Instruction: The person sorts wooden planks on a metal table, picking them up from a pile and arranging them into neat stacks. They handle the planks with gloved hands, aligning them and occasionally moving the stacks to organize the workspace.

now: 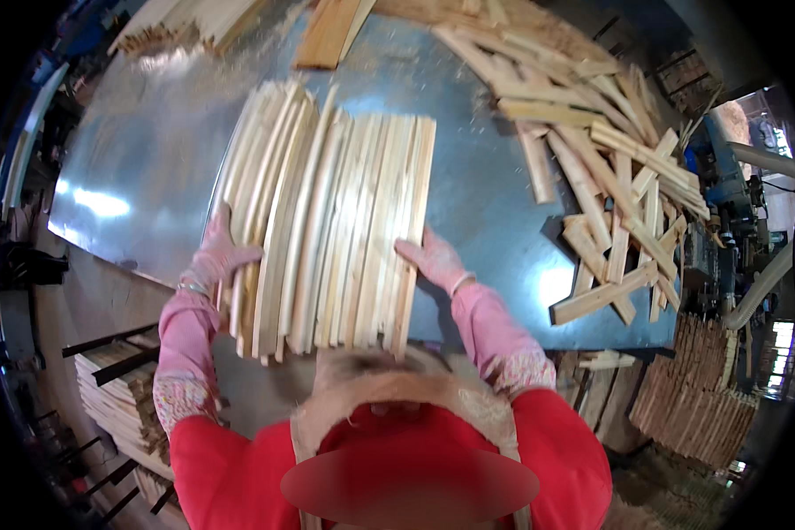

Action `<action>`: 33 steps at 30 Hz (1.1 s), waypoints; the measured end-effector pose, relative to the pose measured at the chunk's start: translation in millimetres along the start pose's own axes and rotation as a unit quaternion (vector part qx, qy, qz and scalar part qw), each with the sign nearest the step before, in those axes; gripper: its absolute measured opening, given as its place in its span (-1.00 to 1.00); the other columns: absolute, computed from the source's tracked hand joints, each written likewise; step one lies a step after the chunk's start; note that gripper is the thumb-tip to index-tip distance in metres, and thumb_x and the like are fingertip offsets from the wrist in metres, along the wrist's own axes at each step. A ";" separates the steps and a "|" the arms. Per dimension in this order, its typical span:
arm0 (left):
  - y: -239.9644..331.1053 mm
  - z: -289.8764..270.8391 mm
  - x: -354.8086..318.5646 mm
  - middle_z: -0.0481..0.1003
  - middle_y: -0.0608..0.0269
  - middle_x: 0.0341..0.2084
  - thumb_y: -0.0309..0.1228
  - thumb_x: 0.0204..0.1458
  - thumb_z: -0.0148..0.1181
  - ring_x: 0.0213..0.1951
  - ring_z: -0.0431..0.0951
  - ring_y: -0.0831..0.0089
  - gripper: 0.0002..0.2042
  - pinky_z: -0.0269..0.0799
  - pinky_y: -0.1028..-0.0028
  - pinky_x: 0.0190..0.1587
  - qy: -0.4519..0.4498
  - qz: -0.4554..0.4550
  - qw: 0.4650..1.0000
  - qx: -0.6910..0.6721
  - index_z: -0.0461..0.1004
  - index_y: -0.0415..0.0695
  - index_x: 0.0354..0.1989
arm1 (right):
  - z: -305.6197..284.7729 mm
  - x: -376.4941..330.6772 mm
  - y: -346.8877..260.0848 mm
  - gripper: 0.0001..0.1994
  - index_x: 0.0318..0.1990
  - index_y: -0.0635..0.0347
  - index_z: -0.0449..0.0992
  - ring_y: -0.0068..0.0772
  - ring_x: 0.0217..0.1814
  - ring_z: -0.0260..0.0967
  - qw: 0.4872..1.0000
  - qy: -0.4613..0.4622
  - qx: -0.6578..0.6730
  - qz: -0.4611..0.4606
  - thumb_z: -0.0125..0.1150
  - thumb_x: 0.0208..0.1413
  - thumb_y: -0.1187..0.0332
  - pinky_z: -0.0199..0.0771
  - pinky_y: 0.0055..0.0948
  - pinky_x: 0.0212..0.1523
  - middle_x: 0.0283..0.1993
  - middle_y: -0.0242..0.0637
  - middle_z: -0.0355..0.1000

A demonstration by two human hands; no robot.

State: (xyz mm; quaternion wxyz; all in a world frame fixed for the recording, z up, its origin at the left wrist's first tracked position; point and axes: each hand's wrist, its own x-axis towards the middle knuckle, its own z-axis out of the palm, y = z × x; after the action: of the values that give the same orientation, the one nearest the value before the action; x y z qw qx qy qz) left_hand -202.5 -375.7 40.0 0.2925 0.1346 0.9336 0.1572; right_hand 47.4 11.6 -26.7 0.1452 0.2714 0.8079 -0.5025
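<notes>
A row of long, pale wooden slats stands side by side across the near part of the metal table, with their near ends overhanging its edge. The slats at the left lean and fan apart a little, while those at the right sit tighter together. My left hand, in a pale pink glove, grips the row's left side with its thumb over the outer slats. On the opposite side, my gloved right hand clasps the last slats, thumb on top. The fingers of both hands are partly hidden along the row's outer sides.
A loose heap of wood offcuts covers the table's right side. At the far edge lie boards and a bundle of strips. Stacked slats rest on a black rack at lower left; more wood stacks stand lower right.
</notes>
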 end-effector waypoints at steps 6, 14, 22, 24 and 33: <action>-77.3 -88.1 39.6 0.02 -0.18 0.62 -0.10 -0.08 0.61 0.60 0.12 -0.06 0.24 0.11 0.21 0.63 0.054 -0.044 0.998 -0.011 -0.15 -0.15 0.69 | 101.2 91.3 -85.7 0.27 0.65 0.49 -0.12 0.23 0.41 0.47 0.997 -0.027 -0.074 0.027 0.24 0.17 -0.47 0.46 -0.10 0.39 0.32 0.41 0.48; -148.3 -128.8 81.3 0.07 -0.02 0.63 -0.15 0.14 0.37 0.47 0.36 -0.05 -0.05 0.39 0.14 0.44 0.160 -0.051 0.973 0.156 -0.03 0.07 0.68 | 192.6 139.0 -221.7 0.20 0.68 0.38 -0.14 0.23 0.39 0.49 0.988 -0.060 -0.129 0.056 0.18 0.23 -0.41 0.48 -0.10 0.35 0.30 0.33 0.51; -150.2 -138.8 84.4 0.08 0.07 0.63 -0.11 0.16 0.38 0.53 0.27 -0.04 -0.10 0.32 0.05 0.48 0.142 -0.067 0.982 0.109 0.04 0.11 0.66 | 228.1 156.5 -299.4 0.07 0.68 0.23 -0.02 0.20 0.80 -0.21 0.935 0.083 -0.311 -0.152 0.24 0.25 -0.29 -0.28 0.09 0.74 0.69 0.17 0.04; -150.9 -140.5 86.9 0.07 0.06 0.64 -0.09 0.16 0.39 0.53 0.27 -0.04 -0.09 0.32 0.05 0.48 0.137 -0.066 0.983 0.100 0.04 0.12 0.66 | 255.8 160.5 -338.1 0.09 0.70 0.22 -0.10 0.17 0.83 -0.30 0.927 0.023 -0.337 -0.163 0.20 0.27 -0.32 -0.32 0.08 0.76 0.74 0.14 -0.07; -118.4 -166.8 60.9 -0.05 -0.21 0.65 0.38 -0.07 0.45 0.66 -0.06 -0.12 0.27 -0.04 0.14 0.66 0.070 -0.110 0.973 0.188 -0.10 0.03 0.71 | 311.6 168.6 -368.1 0.01 0.70 0.30 -0.21 0.04 0.78 -0.11 0.924 -0.207 0.270 -0.176 0.28 0.40 -0.04 -0.04 -0.24 0.71 0.74 0.11 -0.09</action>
State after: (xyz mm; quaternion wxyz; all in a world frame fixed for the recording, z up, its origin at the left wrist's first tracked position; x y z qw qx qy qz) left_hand -367.7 -498.9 95.3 0.2114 0.0727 0.9736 -0.0456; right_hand -316.3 -344.6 16.6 0.1400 0.0432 0.6284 -0.7639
